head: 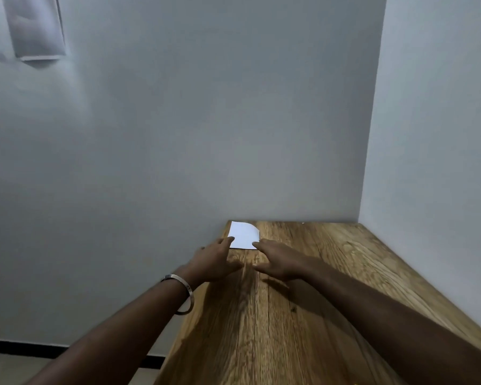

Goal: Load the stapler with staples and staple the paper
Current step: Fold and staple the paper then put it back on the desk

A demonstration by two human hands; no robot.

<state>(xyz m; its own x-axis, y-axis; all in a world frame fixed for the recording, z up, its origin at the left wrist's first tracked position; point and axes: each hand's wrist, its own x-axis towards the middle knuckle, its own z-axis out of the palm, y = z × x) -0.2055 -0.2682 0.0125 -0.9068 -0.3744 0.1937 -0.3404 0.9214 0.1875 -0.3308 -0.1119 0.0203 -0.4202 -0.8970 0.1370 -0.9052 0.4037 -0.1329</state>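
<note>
Fingers [228, 240] on your left hand [217, 261] and right hand [278, 259] are stretched out flat, tips just touching the near edge of the paper [243, 234], pinching nothing. It sits at the far left corner of the tabletop [331, 273], against the wall. Careful: push instead of lift and it could slide off that left edge. No stapler or staples in view. No readable writing, and the sheets [36, 26] on the wall are too blurry.
</note>
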